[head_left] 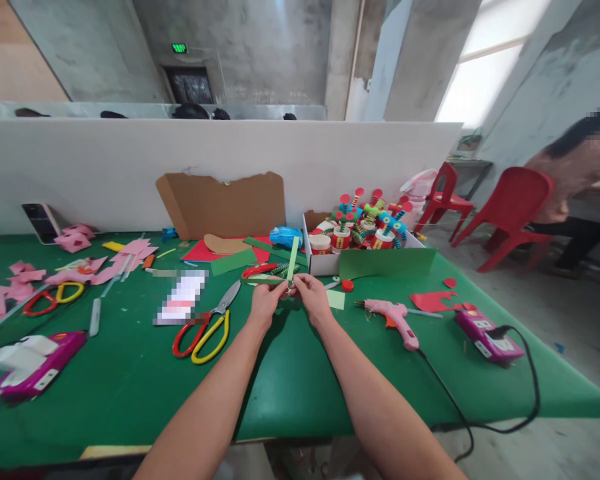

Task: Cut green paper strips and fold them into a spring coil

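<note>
Green thin paper strip [293,257] pinched between our left hand [266,300] and right hand [313,298], both gripping; we judge square, firm crease best.

Red-and-yellow scissors [207,327], pink glue gun [393,316], white box [323,265] of crafts, cardboard sheet [225,203], red chairs [511,208]

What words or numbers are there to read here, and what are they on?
Nothing reads clearly.
Green lit sign on the far wall: too blurred.
Labels on the purple box: too small.
Red bands on the cups: blurred marks.
Paper beside the scissors: blurred out.
Green strip in the left hand and right hand: no writing.
</note>
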The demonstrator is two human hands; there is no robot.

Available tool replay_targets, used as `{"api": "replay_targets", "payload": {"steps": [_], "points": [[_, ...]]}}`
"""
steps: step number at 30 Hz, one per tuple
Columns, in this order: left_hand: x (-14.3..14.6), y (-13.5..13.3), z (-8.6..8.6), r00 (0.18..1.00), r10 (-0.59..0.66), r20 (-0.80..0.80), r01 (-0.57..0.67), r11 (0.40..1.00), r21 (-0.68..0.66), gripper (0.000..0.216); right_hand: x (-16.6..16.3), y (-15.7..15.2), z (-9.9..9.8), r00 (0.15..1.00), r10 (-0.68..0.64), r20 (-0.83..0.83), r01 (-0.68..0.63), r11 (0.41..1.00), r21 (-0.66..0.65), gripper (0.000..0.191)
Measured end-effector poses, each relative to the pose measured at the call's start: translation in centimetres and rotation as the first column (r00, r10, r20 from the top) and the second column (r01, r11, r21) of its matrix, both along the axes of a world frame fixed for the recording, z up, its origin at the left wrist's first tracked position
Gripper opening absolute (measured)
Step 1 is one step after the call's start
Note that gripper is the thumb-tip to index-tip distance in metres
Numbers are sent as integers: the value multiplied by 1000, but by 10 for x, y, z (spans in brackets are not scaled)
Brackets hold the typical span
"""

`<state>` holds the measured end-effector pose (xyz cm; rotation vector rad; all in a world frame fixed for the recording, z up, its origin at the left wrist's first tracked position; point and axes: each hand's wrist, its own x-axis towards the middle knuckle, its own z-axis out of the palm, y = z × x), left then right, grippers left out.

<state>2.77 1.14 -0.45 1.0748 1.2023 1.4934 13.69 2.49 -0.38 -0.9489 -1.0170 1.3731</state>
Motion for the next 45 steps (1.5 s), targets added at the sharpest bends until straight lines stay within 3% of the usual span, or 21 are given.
{"api": "replay_targets", "payload": {"steps": [9, 16, 26, 33, 39, 45], "points": [[3, -1, -1, 999, -33, 9, 33, 999, 0, 27, 0, 1, -2, 997, -58, 58, 58, 998, -4, 21], [1, -1, 2, 999, -24, -45, 24, 1000, -4, 26, 9, 2, 1, 993, 61, 98, -57, 997, -43, 26], [-1, 5, -5, 999, -9, 45, 9, 1000, -13, 34, -1, -1, 2, 1000, -4, -15, 4, 999, -38, 26], [-9, 6, -3, 998, -45, -54, 45, 999, 1, 34, 4, 0, 1, 995, 51, 86, -44, 995, -84, 26], [-5, 4, 1, 993, -88, 81, 92, 995, -49, 35, 1, 1, 1, 995, -44, 86, 49, 997, -61, 23], [-5, 6, -3, 996, -71, 62, 74, 997, -39, 33, -3, -1, -3, 995, -71, 75, 73, 997, -28, 20]]}}
